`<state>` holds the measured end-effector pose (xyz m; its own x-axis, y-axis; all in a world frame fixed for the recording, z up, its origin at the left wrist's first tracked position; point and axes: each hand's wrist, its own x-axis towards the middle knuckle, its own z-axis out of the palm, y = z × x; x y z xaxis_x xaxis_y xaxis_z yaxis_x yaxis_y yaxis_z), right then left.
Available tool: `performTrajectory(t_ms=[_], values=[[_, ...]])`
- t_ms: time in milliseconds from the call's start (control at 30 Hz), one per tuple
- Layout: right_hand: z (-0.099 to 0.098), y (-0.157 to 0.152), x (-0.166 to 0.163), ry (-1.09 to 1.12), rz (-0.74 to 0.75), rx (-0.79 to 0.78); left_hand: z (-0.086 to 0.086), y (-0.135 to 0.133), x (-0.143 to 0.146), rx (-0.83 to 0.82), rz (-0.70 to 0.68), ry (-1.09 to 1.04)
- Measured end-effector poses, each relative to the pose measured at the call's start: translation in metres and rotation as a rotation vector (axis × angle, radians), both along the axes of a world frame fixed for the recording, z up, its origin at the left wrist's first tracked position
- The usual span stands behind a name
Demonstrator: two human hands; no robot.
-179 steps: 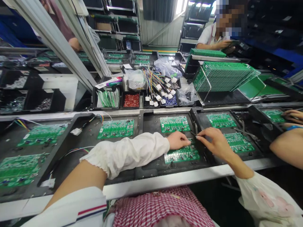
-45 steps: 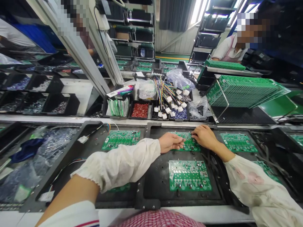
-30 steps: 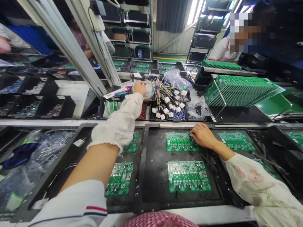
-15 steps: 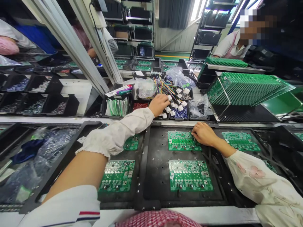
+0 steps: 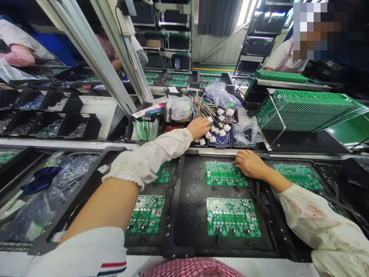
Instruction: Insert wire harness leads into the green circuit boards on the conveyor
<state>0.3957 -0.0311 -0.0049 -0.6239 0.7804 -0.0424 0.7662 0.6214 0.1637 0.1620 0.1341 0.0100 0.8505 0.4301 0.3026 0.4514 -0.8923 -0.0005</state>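
My left hand (image 5: 198,128) reaches over the parts bins, its curled fingers at the white plugs of a bundle of coloured wire leads (image 5: 204,107). Whether a plug is pinched in them is hidden. My right hand (image 5: 250,164) rests at the right end of the upper green circuit board (image 5: 221,173). Its fingers are bent together there, and their tips are mostly hidden. Below lies a second circuit board (image 5: 233,217), flat on the same black tray (image 5: 190,215). Under my left forearm, another circuit board (image 5: 147,215) shows in part.
Behind the trays stand bins with blue parts (image 5: 221,139), red parts (image 5: 173,128) and papers (image 5: 145,130). At the right, a rack holds several upright green boards (image 5: 311,109). A metal post (image 5: 115,57) rises at the left. A co-worker (image 5: 284,55) is across the bench.
The whole view has shifted slightly. My left hand stays at the white plugs, its fingers drawn a little closer together. My right hand remains at the upper board's right end.
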Motion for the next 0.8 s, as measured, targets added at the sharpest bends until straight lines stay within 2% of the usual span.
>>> performTrajectory(t_ms=[100,200,300,367,467,567,667,733,800], values=[[-0.001,0.0,0.0,-0.001,-0.001,0.015,0.005,0.006,-0.006,0.017,0.006,-0.033],[-0.001,-0.004,-0.006,-0.075,0.025,0.068,0.013,0.011,-0.018,-0.012,0.062,-0.172],[-0.002,-0.007,-0.013,-0.122,0.05,0.075,0.024,0.007,-0.034,-0.085,0.193,-0.458],[-0.002,-0.008,-0.013,-0.084,0.0,0.05,0.033,0.002,-0.042,-0.132,0.275,-0.711],[0.0,-0.007,-0.004,0.133,-0.11,-0.003,0.044,0.001,-0.047,-0.205,0.324,-1.024],[0.006,-0.005,0.004,0.511,-0.231,0.022,0.051,0.01,-0.045,-0.309,0.389,-1.125],[0.014,-0.005,-0.002,0.806,-0.422,0.039,0.063,0.008,-0.046,-0.398,0.412,-1.195],[0.019,-0.007,-0.014,0.9,-0.496,0.005,0.073,-0.011,-0.052,-0.453,0.371,-1.225],[0.027,-0.009,-0.032,0.978,-0.512,-0.018,0.081,-0.045,-0.06,-0.568,0.305,-1.17]])
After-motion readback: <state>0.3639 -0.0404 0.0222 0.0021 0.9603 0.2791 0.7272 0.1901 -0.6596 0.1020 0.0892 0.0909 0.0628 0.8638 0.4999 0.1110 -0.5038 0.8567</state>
